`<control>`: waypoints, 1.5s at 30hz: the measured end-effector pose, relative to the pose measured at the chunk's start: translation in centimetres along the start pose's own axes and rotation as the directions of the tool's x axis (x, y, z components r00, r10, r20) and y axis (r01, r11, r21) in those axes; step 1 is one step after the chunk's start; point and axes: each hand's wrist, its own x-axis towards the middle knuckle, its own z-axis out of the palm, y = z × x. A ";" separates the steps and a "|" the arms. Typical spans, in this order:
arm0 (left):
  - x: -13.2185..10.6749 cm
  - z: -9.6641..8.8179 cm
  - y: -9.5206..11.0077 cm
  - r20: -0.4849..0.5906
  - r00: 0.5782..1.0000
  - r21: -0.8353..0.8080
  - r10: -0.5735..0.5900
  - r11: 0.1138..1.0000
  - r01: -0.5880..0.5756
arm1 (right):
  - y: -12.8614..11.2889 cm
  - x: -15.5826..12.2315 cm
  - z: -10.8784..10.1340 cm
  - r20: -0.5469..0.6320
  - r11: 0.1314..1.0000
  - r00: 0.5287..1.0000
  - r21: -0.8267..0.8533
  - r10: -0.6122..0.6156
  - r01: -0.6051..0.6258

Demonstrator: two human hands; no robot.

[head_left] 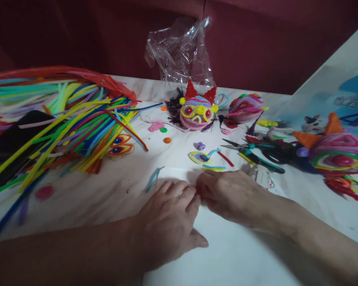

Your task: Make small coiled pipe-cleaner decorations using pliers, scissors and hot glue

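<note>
My left hand [170, 220] and my right hand [229, 194] meet fingertip to fingertip low on the white table [226, 254]. Both have their fingers curled and pressed together around something small and red between them; I cannot make it out. Just beyond the fingers lie a coiled yellow-and-blue pipe-cleaner eye [200, 157], a short red piece [226, 159] and a light blue piece [152, 179]. Farther back stands a pink pipe-cleaner cat head [198, 109] with red ears.
A big heap of coloured pipe cleaners [77, 119] covers the left, over a black object [12, 139]. Green-handled pliers and scissors [256, 153] lie at the right beside more wound balls [337, 157] [244, 107]. A clear plastic bag [181, 55] stands behind.
</note>
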 end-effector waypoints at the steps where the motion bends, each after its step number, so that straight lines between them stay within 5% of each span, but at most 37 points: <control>1: 0.0 0.0 0.0 -0.001 1.000 0.008 0.003 1.000 -0.003 | 0.0 0.0 0.0 0.005 1.000 1.000 -0.002 0.004 -0.004; 9: -0.2 0.0 0.4 0.032 0.999 0.057 0.008 0.998 -0.009 | -0.3 0.0 -0.4 0.053 1.000 0.998 -0.002 0.026 -0.026; 15: -0.6 0.3 0.5 -0.042 0.999 0.030 0.007 1.000 -0.006 | -0.4 0.1 -0.2 0.073 0.999 0.996 0.007 0.048 -0.049; 29: -0.1 0.0 0.3 0.083 0.997 -0.039 -0.011 0.999 0.014 | -0.4 0.1 -0.6 0.112 0.997 0.992 0.025 0.065 -0.068; 45: -0.7 0.2 0.1 0.103 0.993 0.002 0.061 0.998 -0.061 | 0.3 -0.7 -0.1 0.075 0.990 0.997 0.140 0.025 -0.036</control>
